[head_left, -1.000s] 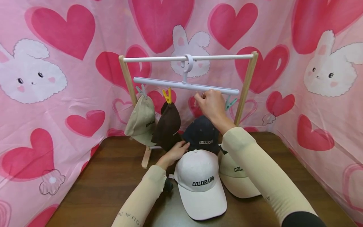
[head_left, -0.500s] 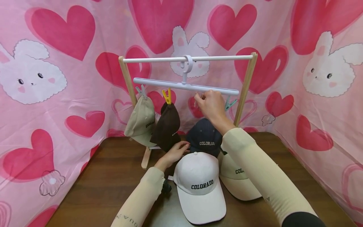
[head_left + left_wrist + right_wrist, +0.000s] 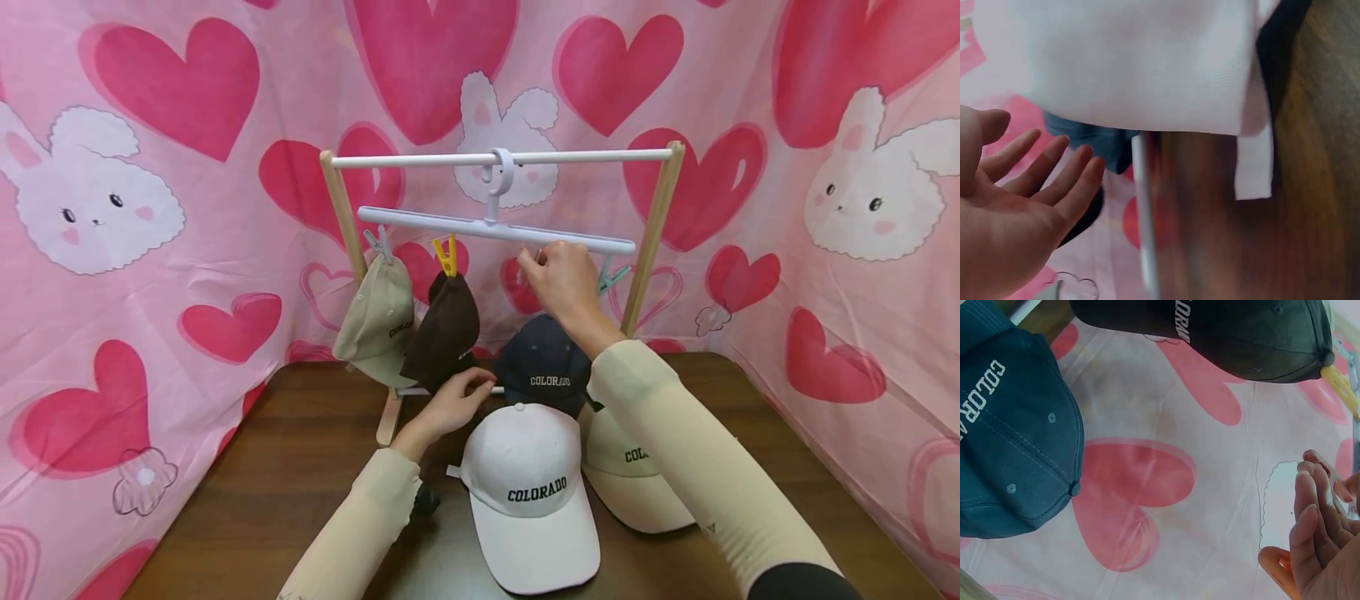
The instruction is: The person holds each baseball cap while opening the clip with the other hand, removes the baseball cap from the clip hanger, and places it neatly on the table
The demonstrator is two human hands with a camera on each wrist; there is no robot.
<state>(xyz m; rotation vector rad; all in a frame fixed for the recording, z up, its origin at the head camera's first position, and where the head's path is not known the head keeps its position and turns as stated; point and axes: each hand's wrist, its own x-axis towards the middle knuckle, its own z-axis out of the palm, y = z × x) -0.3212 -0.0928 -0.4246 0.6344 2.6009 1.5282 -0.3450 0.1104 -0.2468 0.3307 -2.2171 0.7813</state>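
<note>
My right hand [image 3: 568, 282] is raised under the right half of the lilac hanger [image 3: 442, 223], its fingertips pinching what looks like a pale clothespin [image 3: 1337, 501]. Beside those fingers an orange clip [image 3: 1277, 567] pokes out in the right wrist view. My left hand [image 3: 453, 400] hovers low, just left of the navy COLORADO cap [image 3: 536, 350]. In the left wrist view its fingers [image 3: 1054, 172] are relaxed and hold nothing. The navy cap sits behind the white COLORADO cap [image 3: 525, 454]. A brown cap [image 3: 447, 321] hangs from a yellow clip [image 3: 447, 257], above the left hand.
A wood-legged rack with a white rod [image 3: 585, 156] bears the hanger, which slopes down rightward. A beige cap [image 3: 378, 312] hangs far left; a teal clip [image 3: 611, 277] hangs right. Another beige cap [image 3: 637, 475] lies on the wooden table [image 3: 247, 500], partly behind the right sleeve.
My left hand has let go of the navy cap and drawn back left and slightly down. The navy cap has shifted a little right. My right hand has stayed at the hanger.
</note>
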